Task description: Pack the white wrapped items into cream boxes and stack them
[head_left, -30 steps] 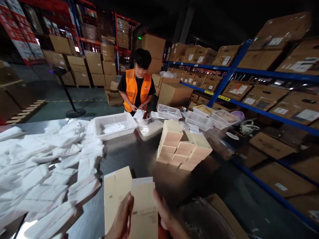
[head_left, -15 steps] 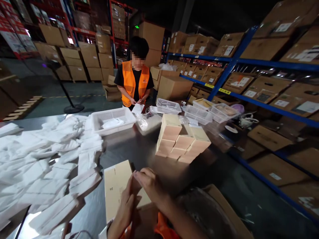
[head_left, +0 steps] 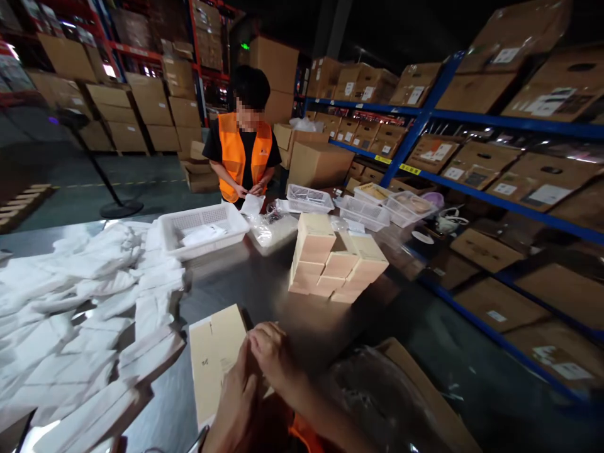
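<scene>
Pressing down on flat beige carton (head_left: 214,352) at bottom centre, left hand (head_left: 236,409) and right hand (head_left: 268,352) both gripping its right edge, fingers curled.

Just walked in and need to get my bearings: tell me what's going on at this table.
The person wearing the camera has both hands, left hand and right hand, on a flat beige carton lying on the metal table. A heap of white packets lies on the left, and a stack of made-up beige boxes stands further up the table. At the far end a co-worker in an orange vest handles something small beside a white basket.
</scene>
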